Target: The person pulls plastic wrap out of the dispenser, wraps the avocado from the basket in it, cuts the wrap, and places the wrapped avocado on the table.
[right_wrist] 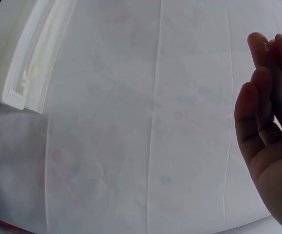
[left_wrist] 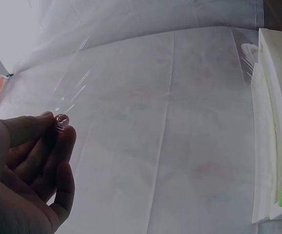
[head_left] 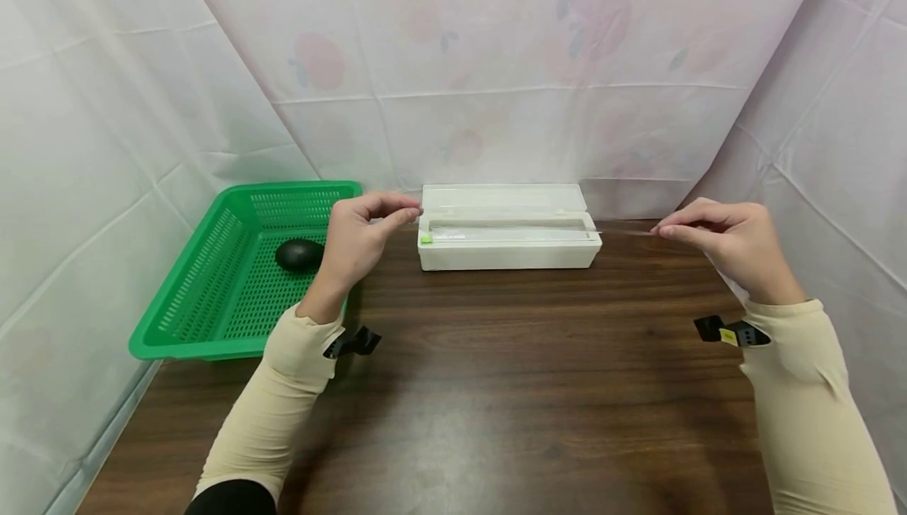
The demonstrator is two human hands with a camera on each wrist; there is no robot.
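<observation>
Fingers [head_left: 386, 201] of the left hand [head_left: 347, 247] and right hand [head_left: 737, 243] each pinch clear film [head_left: 623, 232] near the far edge of the table [head_left: 496, 389]. A white box [head_left: 506, 257] stands between the hands along that edge, its lid [head_left: 503, 196] up. Toward the far left corner, a green basket [head_left: 212, 351] holds a dark oval object [head_left: 298, 255].

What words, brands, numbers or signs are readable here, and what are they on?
Nothing is legible.
Yellow label on the right wrist's black strap: too small to read.
Pale patch inside the white box: perhaps print, too blurred to tell.
</observation>
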